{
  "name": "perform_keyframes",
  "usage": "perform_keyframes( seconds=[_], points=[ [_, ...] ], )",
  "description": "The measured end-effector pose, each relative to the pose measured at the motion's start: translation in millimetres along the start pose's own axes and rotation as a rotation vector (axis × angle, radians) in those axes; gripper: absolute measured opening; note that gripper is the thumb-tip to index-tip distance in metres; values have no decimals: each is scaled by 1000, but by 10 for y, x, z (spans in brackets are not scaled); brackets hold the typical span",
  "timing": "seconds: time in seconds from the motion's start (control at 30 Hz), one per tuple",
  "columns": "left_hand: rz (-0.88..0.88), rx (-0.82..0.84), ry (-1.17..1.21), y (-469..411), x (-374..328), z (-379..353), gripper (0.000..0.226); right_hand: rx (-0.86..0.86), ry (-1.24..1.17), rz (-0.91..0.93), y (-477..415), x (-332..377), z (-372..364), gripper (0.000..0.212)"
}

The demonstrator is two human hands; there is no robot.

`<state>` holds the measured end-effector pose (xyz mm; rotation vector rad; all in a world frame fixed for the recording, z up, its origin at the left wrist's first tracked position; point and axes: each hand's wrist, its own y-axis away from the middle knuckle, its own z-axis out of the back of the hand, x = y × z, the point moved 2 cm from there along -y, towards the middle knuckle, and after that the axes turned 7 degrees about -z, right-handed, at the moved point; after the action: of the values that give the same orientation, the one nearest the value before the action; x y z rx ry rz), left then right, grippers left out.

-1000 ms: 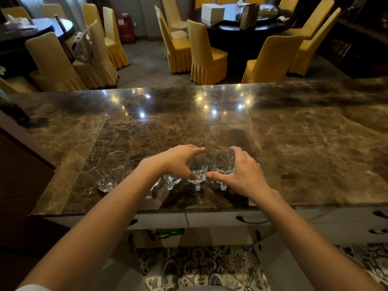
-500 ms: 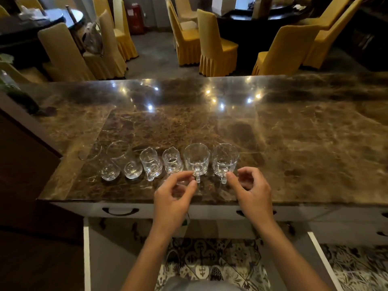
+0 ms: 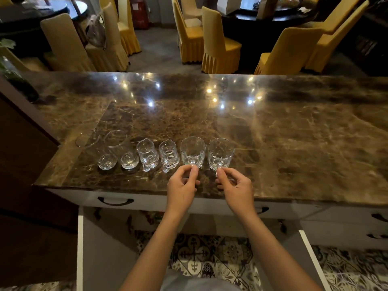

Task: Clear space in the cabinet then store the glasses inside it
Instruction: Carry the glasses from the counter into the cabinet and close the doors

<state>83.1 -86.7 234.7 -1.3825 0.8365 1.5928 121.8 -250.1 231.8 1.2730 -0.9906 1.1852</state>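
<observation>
Several clear glasses stand in a row near the front edge of the brown marble counter (image 3: 294, 143). From the left: two tall tumblers (image 3: 117, 152), two small spouted jugs (image 3: 148, 155), then two handled glass mugs. My left hand (image 3: 182, 185) pinches the handle of the left glass mug (image 3: 192, 151). My right hand (image 3: 235, 185) pinches the handle of the right glass mug (image 3: 220, 153). Both mugs still rest on the counter. Below the counter the two white cabinet doors (image 3: 80, 248) stand open; the inside is hidden from here.
White drawers with dark handles (image 3: 115, 201) run under the counter edge. A dark wooden unit (image 3: 25, 164) borders the left. Patterned tiles (image 3: 195, 255) cover the floor at my feet. Beyond the counter are yellow-covered chairs (image 3: 218, 43) and dark round tables.
Both hands drew back off the mug bowls to the counter's front, then came forward and closed their fingertips on the two mug handles. The view tilted down, showing the open doors.
</observation>
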Motion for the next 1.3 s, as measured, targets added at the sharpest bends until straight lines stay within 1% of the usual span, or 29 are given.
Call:
perform_keyframes(
  seconds=[0.07,0.13,0.2,0.3,0.4,0.63,0.77,0.87,1.07,1.23,1.3],
  points=[
    [7,-9,4,-28,-3,-30,26,28,-59,-38,-20,4,-21,25],
    [6,-14,-7,-50,-2,-44,23,43,-139,-98,-34,13,-53,29],
    [8,-17,-12,-68,-6,-49,22,39,-211,-151,-47,24,-81,29],
    [7,-24,-3,-89,-21,-47,26,37,-234,-183,-78,45,-103,18],
    [31,-33,26,-92,-34,-46,27,53,-273,-224,-95,58,-113,14],
    [77,-74,19,-137,-91,-73,32,85,-298,-252,-144,62,-99,19],
    [131,-61,64,-167,-64,-63,27,71,-302,-281,-163,95,-101,21],
    [152,-60,131,-155,-100,-45,21,47,-297,-274,-154,120,-85,20],
    [100,-43,162,-16,-186,48,24,2,-276,-224,3,137,-37,18],
    [36,25,103,226,-132,211,22,-50,-240,-157,286,162,25,17],
    [24,61,63,339,-100,292,24,-71,-240,-149,453,147,49,17]
  ],
)
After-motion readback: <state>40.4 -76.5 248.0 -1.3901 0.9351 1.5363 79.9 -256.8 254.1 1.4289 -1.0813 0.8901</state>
